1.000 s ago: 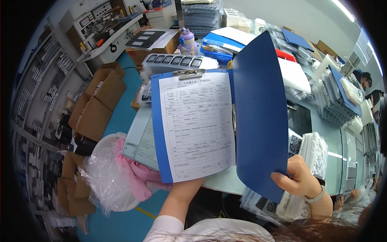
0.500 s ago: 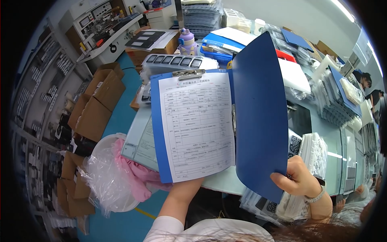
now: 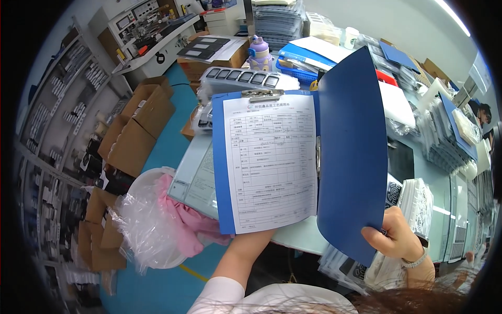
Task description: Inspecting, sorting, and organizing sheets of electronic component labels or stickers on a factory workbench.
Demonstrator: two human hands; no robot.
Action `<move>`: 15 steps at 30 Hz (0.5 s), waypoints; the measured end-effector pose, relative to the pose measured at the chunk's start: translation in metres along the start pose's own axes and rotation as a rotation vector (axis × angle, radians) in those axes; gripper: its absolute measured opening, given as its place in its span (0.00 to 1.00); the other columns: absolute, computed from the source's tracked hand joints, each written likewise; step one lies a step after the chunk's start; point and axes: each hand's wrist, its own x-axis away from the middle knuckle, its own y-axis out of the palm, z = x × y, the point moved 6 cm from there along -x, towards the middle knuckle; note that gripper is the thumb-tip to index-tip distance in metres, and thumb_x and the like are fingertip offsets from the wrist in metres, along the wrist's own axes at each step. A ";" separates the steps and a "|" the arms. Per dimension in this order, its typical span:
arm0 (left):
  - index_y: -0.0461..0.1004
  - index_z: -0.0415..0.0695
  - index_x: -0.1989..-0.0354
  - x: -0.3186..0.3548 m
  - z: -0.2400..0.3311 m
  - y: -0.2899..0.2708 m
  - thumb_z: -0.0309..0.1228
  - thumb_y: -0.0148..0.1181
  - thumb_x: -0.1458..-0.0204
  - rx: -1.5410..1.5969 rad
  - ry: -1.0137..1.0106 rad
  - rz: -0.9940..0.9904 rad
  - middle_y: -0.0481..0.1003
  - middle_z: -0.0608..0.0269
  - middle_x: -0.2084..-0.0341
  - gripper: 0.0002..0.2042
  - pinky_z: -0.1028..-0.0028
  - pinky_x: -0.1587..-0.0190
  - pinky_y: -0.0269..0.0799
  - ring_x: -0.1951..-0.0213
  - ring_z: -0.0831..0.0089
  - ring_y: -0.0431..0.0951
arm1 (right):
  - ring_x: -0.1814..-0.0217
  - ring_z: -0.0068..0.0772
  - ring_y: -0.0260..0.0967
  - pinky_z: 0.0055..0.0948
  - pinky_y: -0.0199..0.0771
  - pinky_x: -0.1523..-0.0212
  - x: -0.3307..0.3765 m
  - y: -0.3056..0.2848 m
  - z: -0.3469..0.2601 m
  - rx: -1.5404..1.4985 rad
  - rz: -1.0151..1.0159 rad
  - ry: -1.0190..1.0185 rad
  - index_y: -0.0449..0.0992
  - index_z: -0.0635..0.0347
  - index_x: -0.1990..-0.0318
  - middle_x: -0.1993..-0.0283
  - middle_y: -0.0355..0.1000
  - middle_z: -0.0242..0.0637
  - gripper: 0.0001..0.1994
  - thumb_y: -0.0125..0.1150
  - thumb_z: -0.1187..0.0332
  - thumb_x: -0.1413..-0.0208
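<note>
While the blue clipboard folder [image 3: 293, 157] stands open and nearly upright in front of the person, its long axis runs up and down the view, with the metal clip [image 3: 260, 94] at the top and the lower edge toward the body. The left hand is hidden behind the folder's back panel; only its forearm [image 3: 243, 259] rises from below to the bottom edge of the printed form [image 3: 272, 162], so I cannot tell how its fingers lie, though it plainly bears the board from underneath. The right hand [image 3: 395, 235] is closed on the lower outer corner of the blue cover flap [image 3: 351, 152], thumb on the inner face, fingers behind. That flap swings out to the right of the form, hinged along the form's right edge, so the right hand lies to the lower right of the sheet and is the hand nearer the free cover.

Beyond the folder, the table [image 3: 298, 238] carries trays of dark parts [image 3: 240, 78], stacked blue folders [image 3: 308, 55] and a small lilac bottle [image 3: 259, 52]. To the left, below the table, sit a clear plastic bag [image 3: 141, 225] with pink cloth [image 3: 188, 225] and brown cardboard boxes [image 3: 138, 128] on the teal floor.
</note>
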 end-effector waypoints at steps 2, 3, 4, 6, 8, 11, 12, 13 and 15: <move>0.57 0.42 0.30 0.002 0.001 -0.006 0.49 0.47 0.32 0.001 0.004 0.011 0.67 0.53 0.39 0.29 0.65 0.38 0.67 0.41 0.65 0.70 | 0.87 0.31 0.58 0.29 0.59 0.83 -0.001 0.001 0.000 -0.003 0.005 0.004 0.72 0.63 0.77 0.86 0.63 0.35 0.08 0.59 0.75 0.48; 0.57 0.42 0.30 0.003 0.002 -0.009 0.49 0.47 0.32 0.002 0.005 0.016 0.67 0.53 0.39 0.29 0.65 0.38 0.67 0.41 0.66 0.70 | 0.87 0.31 0.58 0.29 0.59 0.83 -0.001 0.002 0.001 -0.005 0.001 0.000 0.72 0.63 0.77 0.86 0.63 0.35 0.08 0.59 0.75 0.48; 0.57 0.42 0.30 0.003 0.002 -0.010 0.49 0.47 0.32 0.005 0.006 0.018 0.67 0.53 0.39 0.29 0.65 0.38 0.67 0.41 0.66 0.70 | 0.87 0.31 0.58 0.29 0.59 0.83 -0.001 0.001 0.002 -0.003 0.006 -0.011 0.72 0.63 0.78 0.86 0.63 0.35 0.08 0.59 0.75 0.48; 0.57 0.42 0.30 0.004 0.001 -0.012 0.49 0.47 0.32 0.011 0.006 0.022 0.67 0.53 0.39 0.29 0.65 0.38 0.67 0.41 0.66 0.70 | 0.87 0.31 0.57 0.28 0.59 0.83 -0.001 0.001 0.001 -0.001 0.010 -0.021 0.71 0.63 0.78 0.86 0.63 0.35 0.07 0.58 0.76 0.48; 0.57 0.42 0.30 0.005 0.000 -0.013 0.49 0.47 0.32 0.018 0.007 0.025 0.67 0.53 0.39 0.29 0.65 0.38 0.66 0.41 0.66 0.70 | 0.88 0.31 0.57 0.28 0.58 0.83 -0.001 0.001 0.002 -0.015 0.006 -0.009 0.71 0.63 0.78 0.86 0.62 0.34 0.08 0.59 0.76 0.48; 0.58 0.42 0.30 0.006 -0.001 -0.015 0.49 0.47 0.32 0.028 0.009 0.029 0.67 0.54 0.39 0.29 0.65 0.38 0.66 0.41 0.66 0.70 | 0.88 0.30 0.56 0.28 0.57 0.83 -0.001 0.001 0.003 -0.026 0.003 0.001 0.71 0.63 0.78 0.87 0.62 0.34 0.08 0.59 0.76 0.49; 0.58 0.42 0.30 0.006 -0.001 -0.015 0.49 0.47 0.32 0.032 0.009 0.030 0.67 0.54 0.39 0.29 0.65 0.38 0.66 0.41 0.66 0.70 | 0.88 0.30 0.56 0.28 0.57 0.83 -0.001 0.001 0.003 -0.025 0.002 0.001 0.71 0.63 0.78 0.87 0.62 0.34 0.08 0.59 0.76 0.49; 0.58 0.42 0.30 0.006 -0.002 -0.015 0.49 0.47 0.32 0.037 0.010 0.030 0.67 0.54 0.39 0.29 0.65 0.38 0.66 0.41 0.66 0.70 | 0.88 0.30 0.56 0.28 0.57 0.83 -0.001 0.001 0.002 -0.018 0.003 -0.005 0.71 0.63 0.78 0.87 0.62 0.34 0.08 0.59 0.76 0.48; 0.58 0.42 0.30 0.005 -0.003 -0.015 0.49 0.47 0.32 0.046 0.011 0.029 0.67 0.54 0.39 0.29 0.65 0.37 0.66 0.40 0.66 0.70 | 0.88 0.30 0.56 0.28 0.57 0.83 -0.002 0.001 0.001 -0.009 0.004 -0.010 0.71 0.63 0.78 0.87 0.62 0.34 0.08 0.59 0.76 0.48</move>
